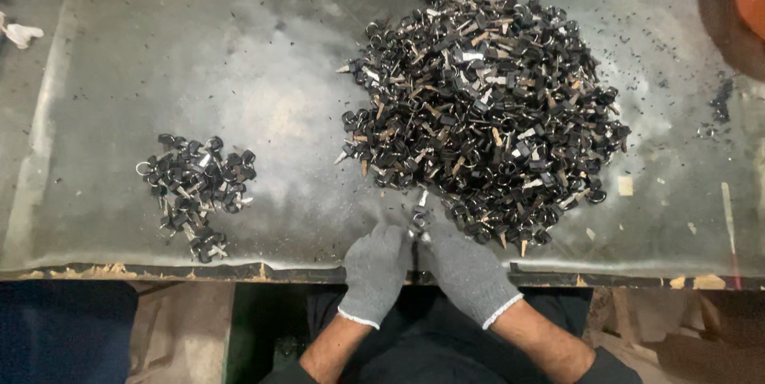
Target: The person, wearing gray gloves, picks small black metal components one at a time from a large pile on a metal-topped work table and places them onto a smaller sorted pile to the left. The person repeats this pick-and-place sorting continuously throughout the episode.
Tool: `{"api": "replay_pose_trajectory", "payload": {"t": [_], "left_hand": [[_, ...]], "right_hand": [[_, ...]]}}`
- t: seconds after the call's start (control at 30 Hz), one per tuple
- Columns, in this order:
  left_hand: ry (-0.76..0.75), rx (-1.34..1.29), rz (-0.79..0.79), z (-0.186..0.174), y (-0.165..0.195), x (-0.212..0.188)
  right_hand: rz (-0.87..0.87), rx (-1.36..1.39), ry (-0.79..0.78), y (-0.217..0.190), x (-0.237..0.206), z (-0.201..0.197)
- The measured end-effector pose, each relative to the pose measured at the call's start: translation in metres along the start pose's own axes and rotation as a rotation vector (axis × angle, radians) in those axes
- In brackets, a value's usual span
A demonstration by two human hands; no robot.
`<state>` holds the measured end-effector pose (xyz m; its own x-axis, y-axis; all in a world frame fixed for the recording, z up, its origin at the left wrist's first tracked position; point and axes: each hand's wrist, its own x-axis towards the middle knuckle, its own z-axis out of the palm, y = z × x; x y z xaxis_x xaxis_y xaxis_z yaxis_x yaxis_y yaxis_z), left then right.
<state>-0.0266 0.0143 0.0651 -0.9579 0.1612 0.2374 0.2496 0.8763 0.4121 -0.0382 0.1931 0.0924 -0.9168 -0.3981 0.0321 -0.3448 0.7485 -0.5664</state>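
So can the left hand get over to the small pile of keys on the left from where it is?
Probably yes. The left hand sits at the table's near edge, and the tabletop between it and the small pile shows nothing in the way.

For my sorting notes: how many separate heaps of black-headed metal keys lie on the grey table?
2: the large heap of black-headed metal keys right of centre, and the small heap at left. Single keys may hide between the grey-gloved hands.
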Motion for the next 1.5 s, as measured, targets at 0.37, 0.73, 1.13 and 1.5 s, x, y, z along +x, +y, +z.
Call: {"api": "replay_pose_trajectory", "payload": {"t": [0.37, 0.73, 1.13, 1.5], "left_hand": [[0.013, -0.178, 0.005, -0.001, -0.001, -0.002], [0.056, -0.149, -0.137, -0.016, -0.006, 0.002], [0.199, -0.164, -0.356, -0.012, -0.003, 0.075], [0.189, -0.427, 0.082, 0.023, 0.012, -0.016]], "right_hand": [[0.163, -0.092, -0.295, -0.005, 0.006, -0.005], [0.185, -0.1, -0.233, 0.007, 0.001, 0.006], [0.272, -0.018, -0.168, 0.003, -0.008, -0.005], [-0.014, 0.784, 0.17, 0.005, -0.024, -0.013]]}}
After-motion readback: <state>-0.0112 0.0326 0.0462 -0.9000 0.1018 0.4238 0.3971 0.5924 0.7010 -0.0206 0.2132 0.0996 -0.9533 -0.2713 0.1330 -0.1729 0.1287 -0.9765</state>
